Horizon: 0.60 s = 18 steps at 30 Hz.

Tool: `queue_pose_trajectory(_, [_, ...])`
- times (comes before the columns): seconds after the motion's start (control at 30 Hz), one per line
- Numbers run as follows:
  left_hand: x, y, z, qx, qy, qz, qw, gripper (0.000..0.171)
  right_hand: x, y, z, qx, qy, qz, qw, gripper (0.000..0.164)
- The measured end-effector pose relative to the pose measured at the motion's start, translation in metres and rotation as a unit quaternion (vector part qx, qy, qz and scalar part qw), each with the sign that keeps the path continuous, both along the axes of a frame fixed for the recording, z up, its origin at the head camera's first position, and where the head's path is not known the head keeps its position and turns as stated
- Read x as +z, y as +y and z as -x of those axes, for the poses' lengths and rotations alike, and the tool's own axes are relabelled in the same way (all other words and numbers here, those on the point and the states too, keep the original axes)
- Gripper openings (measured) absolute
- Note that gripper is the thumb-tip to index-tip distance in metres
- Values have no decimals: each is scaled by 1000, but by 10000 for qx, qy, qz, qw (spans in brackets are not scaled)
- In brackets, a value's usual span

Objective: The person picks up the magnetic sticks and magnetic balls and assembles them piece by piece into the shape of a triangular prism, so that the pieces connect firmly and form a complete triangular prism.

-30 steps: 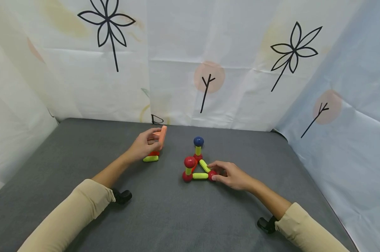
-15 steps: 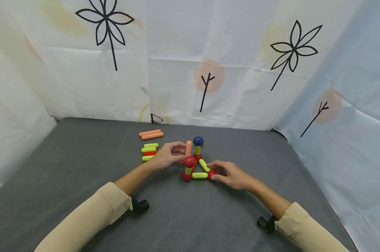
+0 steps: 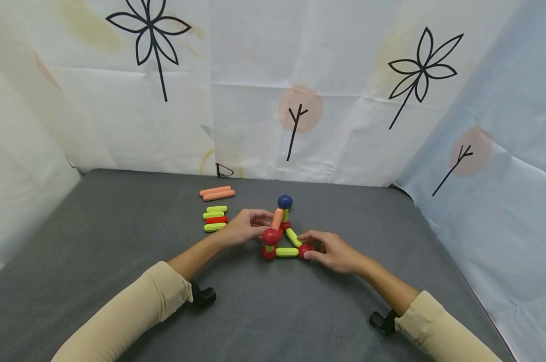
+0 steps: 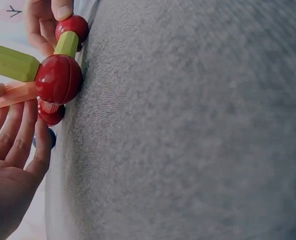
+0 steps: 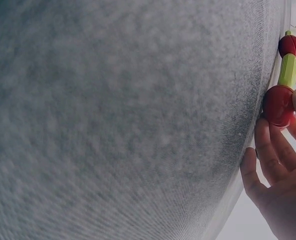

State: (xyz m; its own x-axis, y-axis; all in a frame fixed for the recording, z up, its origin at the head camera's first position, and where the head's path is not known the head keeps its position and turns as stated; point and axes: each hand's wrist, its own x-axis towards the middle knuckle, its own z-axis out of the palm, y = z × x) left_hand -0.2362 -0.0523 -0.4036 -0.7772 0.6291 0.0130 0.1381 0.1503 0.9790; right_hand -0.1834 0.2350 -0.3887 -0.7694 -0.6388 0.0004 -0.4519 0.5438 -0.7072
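My left hand (image 3: 245,229) pinches a peach-coloured magnetic rod (image 3: 277,219) between thumb and fingers. It slants inside the small magnetic construction, its upper end close by the blue ball (image 3: 285,201). A red ball (image 3: 270,236) tops a short green upright at the near left corner; the blue ball tops another green upright at the far corner. In the left wrist view, the peach rod runs up to a red ball (image 4: 59,79). My right hand (image 3: 335,252) pinches the red ball (image 5: 278,106) at the right corner, where two green rods meet. A red rod at the base is partly hidden.
Two peach rods (image 3: 218,195) lie at the back left. Before them, several green rods (image 3: 215,228) and a red rod (image 3: 216,220) lie in a row. The grey tabletop (image 3: 255,322) ends at a white printed cloth (image 3: 255,125).
My left hand has carried the peach rod from the left over to the construction and tilted it toward the blue ball. My right hand has stayed at its red ball.
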Motion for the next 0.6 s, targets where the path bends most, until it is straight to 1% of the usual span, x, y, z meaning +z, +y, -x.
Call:
queue_pose_trajectory(0.17, [0,1,3,106,8,222,9997,39,0,-2,0,-27,-45,-11,10000,38])
queue_pose_trajectory(0.27, [1,0,3,107,-13,162,9998,38,-1,-2,0,-15,-23,-9,10000,38])
queue_pose_trajectory(0.33, [2,-4,4,97,68,139,9998,39,-2,-1,0,-13,-7,-10,10000,38])
queue_pose_trajectory(0.4, [5,-12,5,86,217,117,9997,40,-2,-1,0,-18,14,-21,10000,38])
queue_pose_trajectory(0.47, [8,-25,8,84,486,104,9987,41,-1,-1,-1,-13,26,-23,10000,38])
queue_pose_trajectory(0.6, [9,-62,13,136,914,53,9957,43,-1,0,-1,5,45,-28,10000,38])
